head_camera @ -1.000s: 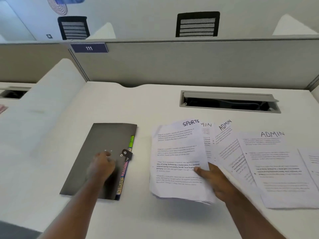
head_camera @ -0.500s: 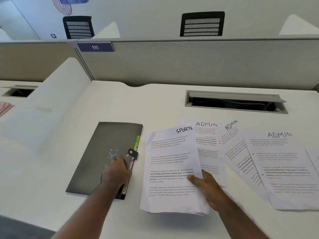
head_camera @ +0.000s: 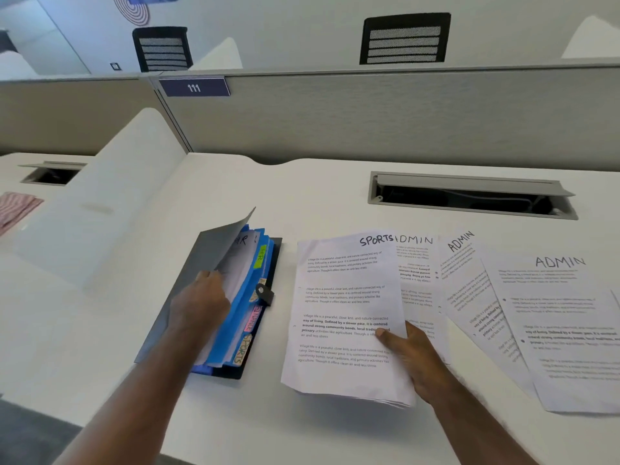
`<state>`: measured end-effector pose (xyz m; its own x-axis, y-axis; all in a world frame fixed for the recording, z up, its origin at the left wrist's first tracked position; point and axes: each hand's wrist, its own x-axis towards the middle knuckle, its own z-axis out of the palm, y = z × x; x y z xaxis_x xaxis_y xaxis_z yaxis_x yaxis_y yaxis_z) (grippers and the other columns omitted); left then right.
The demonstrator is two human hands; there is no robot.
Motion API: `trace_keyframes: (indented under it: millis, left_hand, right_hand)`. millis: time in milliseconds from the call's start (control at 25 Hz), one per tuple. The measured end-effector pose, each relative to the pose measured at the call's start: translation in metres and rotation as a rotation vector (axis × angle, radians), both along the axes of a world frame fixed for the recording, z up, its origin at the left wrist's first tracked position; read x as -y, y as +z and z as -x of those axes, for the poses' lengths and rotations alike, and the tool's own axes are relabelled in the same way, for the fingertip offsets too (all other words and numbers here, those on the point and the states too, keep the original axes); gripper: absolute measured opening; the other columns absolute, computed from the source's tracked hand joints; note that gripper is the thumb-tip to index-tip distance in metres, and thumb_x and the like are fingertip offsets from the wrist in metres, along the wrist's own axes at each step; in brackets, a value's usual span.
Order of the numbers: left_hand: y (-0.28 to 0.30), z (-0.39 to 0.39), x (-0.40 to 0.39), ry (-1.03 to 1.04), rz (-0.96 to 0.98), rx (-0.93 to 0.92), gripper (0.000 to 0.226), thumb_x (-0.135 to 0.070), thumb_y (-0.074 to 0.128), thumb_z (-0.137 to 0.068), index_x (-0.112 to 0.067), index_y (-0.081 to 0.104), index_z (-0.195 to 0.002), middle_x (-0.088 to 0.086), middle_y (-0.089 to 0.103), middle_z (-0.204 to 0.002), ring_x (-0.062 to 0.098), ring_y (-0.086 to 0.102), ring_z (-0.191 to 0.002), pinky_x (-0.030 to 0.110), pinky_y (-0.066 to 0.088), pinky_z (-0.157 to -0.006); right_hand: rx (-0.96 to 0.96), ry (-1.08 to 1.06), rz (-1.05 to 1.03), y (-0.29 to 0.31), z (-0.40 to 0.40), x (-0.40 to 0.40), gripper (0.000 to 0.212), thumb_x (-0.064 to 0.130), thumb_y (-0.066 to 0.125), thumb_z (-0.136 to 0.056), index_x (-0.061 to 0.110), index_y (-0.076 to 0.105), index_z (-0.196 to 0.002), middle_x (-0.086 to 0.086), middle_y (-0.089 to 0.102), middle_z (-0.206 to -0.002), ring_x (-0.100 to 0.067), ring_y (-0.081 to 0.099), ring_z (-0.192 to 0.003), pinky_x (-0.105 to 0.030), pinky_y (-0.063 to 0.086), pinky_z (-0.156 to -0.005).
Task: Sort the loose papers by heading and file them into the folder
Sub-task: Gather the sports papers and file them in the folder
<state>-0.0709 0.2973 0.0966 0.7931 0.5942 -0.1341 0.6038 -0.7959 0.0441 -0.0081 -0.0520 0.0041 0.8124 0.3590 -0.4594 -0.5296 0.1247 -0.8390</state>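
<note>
We see the folder (head_camera: 188, 297) on the tabletop (head_camera: 100, 347), shut a moment ago, now with its grey cover lifted by our left hand (head_camera: 201, 305), fingers curled on the edge, baring blue dividers (head_camera: 241, 317); our right hand (head_camera: 419, 360) still pinches the SPORTS stack (head_camera: 345, 313), now nearer the folder; ADMIN sheets (head_camera: 557, 330) lie to its right.

Bare table (head_camera: 318, 193) behind folder (head_camera: 214, 307) and papers (head_camera: 503, 313) — open reach; cable hatch (head_camera: 469, 196) and partition (head_camera: 369, 119) block far side.
</note>
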Motion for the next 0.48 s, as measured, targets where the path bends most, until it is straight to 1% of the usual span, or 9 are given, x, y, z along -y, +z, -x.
trace_keyframes:
  millis: [40,120,160,200,240,280,320,400,480]
  left_hand:
    - [0.002,0.002,-0.001,-0.011,-0.018,0.007,0.019,-0.023,0.049,-0.092,-0.015,0.052,-0.11,0.005,0.057,-0.117,0.026,0.058,-0.086,0.039,0.044,-0.069]
    - [0.005,0.006,-0.003,-0.027,-0.065,-0.065,0.057,-0.056,0.062,-0.085,-0.016,0.045,-0.123,0.001,0.051,-0.125,0.026,0.061,-0.1,0.04,0.048,-0.07]
    - [0.004,0.008,-0.004,-0.034,-0.101,-0.099,0.07,-0.062,0.067,-0.079,-0.015,0.042,-0.126,0.001,0.048,-0.126,0.025,0.061,-0.104,0.039,0.049,-0.069]
    - [0.003,0.008,-0.004,-0.048,-0.133,-0.101,0.07,-0.056,0.071,-0.078,-0.015,0.041,-0.126,0.003,0.047,-0.126,0.026,0.061,-0.104,0.038,0.049,-0.068]
    - [0.001,0.009,-0.004,-0.053,-0.157,-0.076,0.058,-0.041,0.07,-0.082,-0.014,0.041,-0.124,0.005,0.048,-0.125,0.028,0.061,-0.102,0.039,0.047,-0.065]
    - [0.0,0.01,-0.004,-0.044,-0.167,-0.031,0.046,-0.024,0.064,-0.086,-0.013,0.041,-0.124,0.007,0.048,-0.123,0.03,0.063,-0.097,0.039,0.045,-0.062]
    - [-0.001,0.01,-0.005,-0.033,-0.172,0.013,0.044,-0.01,0.057,-0.086,-0.014,0.04,-0.126,0.008,0.049,-0.122,0.032,0.064,-0.091,0.038,0.043,-0.059]
    - [0.0,0.011,-0.008,-0.048,-0.148,0.072,0.055,0.0,0.052,-0.086,-0.02,0.037,-0.135,0.008,0.047,-0.125,0.032,0.064,-0.077,0.038,0.045,-0.054]
    - [0.001,0.012,-0.013,-0.077,-0.124,0.082,0.052,0.001,0.052,-0.088,-0.024,0.044,-0.133,0.007,0.047,-0.129,0.031,0.064,-0.075,0.041,0.051,-0.057]
  right_hand:
    - [-0.003,0.0,0.001,0.0,0.0,0.0,0.027,0.002,0.063,-0.091,0.011,0.067,-0.116,-0.005,0.076,-0.109,-0.022,0.073,-0.098,-0.027,0.06,-0.071]
    - [-0.007,0.002,0.005,0.001,-0.001,-0.001,0.026,0.003,0.062,-0.091,0.011,0.067,-0.115,-0.004,0.076,-0.108,-0.022,0.074,-0.096,-0.026,0.06,-0.069]
    - [-0.006,0.004,0.005,0.002,-0.001,-0.001,0.025,0.003,0.062,-0.091,0.011,0.067,-0.115,-0.004,0.076,-0.107,-0.021,0.074,-0.095,-0.025,0.059,-0.069]
    - [-0.005,0.007,0.004,0.003,-0.002,-0.002,0.026,0.003,0.062,-0.091,0.01,0.067,-0.115,-0.004,0.077,-0.107,-0.021,0.074,-0.095,-0.025,0.059,-0.068]
    - [-0.004,0.008,0.001,0.003,-0.002,-0.002,0.026,0.002,0.062,-0.091,0.01,0.067,-0.115,-0.004,0.077,-0.107,-0.021,0.074,-0.095,-0.025,0.059,-0.068]
    - [-0.004,0.008,-0.003,0.004,-0.002,-0.002,0.026,0.002,0.062,-0.091,0.01,0.067,-0.116,-0.004,0.076,-0.107,-0.021,0.074,-0.095,-0.025,0.059,-0.068]
    - [-0.003,0.008,-0.004,0.004,-0.002,-0.003,0.027,0.002,0.062,-0.091,0.009,0.067,-0.116,-0.005,0.076,-0.107,-0.022,0.074,-0.095,-0.025,0.059,-0.068]
    - [0.002,0.01,0.01,0.004,-0.003,-0.004,0.027,0.002,0.062,-0.091,0.009,0.066,-0.117,-0.005,0.076,-0.109,-0.023,0.074,-0.096,-0.027,0.06,-0.07]
    - [0.007,0.014,0.022,0.005,-0.004,-0.005,0.028,0.003,0.062,-0.091,0.009,0.066,-0.119,-0.006,0.076,-0.11,-0.024,0.073,-0.098,-0.028,0.06,-0.073]
